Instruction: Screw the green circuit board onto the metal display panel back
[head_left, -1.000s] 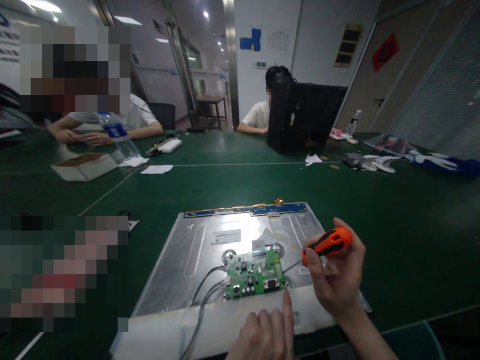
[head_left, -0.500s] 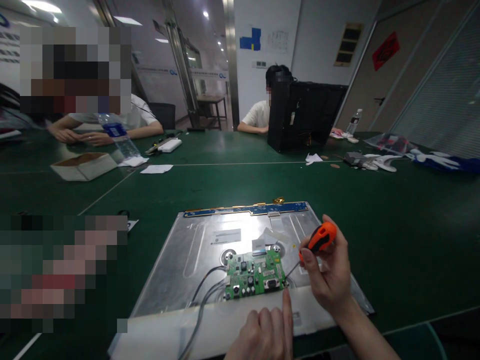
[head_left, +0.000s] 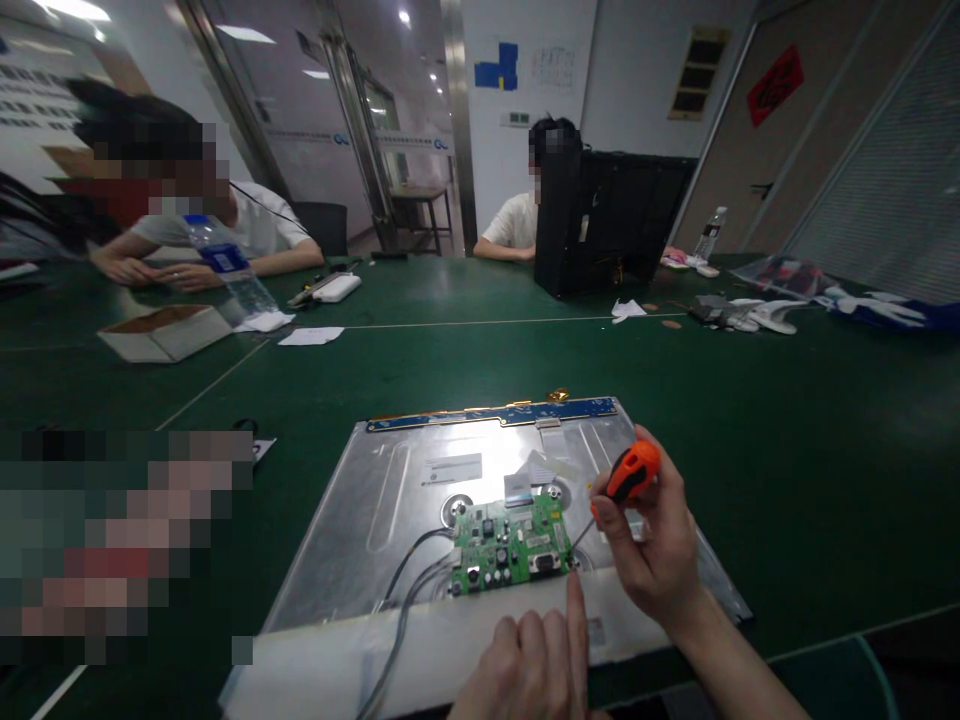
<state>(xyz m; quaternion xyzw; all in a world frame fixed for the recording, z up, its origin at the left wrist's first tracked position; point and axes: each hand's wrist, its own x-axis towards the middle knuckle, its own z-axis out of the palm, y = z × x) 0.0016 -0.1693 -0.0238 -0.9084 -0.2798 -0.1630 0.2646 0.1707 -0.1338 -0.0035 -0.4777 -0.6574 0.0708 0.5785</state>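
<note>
In my right hand (head_left: 660, 540), fingers closed round it, is an orange and black screwdriver (head_left: 632, 473). Its thin shaft slants down and left, and the tip meets the right lower corner of a green circuit board (head_left: 510, 545). My left hand (head_left: 525, 660) has its index finger stretched out, the fingertip at or just below that same corner; the other fingers are curled, and the thumb is mostly hidden. Beneath the board lies a silver metal panel (head_left: 390, 500) with a blue strip board (head_left: 487, 415) along its far edge. Grey cables (head_left: 409, 600) run from the board's left side.
A whitish sheet (head_left: 337, 650) covers the panel's near edge. Farther off on the green table (head_left: 787, 450) stand an open box (head_left: 169, 335), a tilted water bottle (head_left: 236, 270) and a black monitor-like casing (head_left: 615, 225). Gloves (head_left: 757, 314) lie at right. Two people sit across.
The screwdriver handle and my right hand have shifted slightly left, while the tip stays at the board's corner. My left hand keeps its place. The camera view has shifted slightly.
</note>
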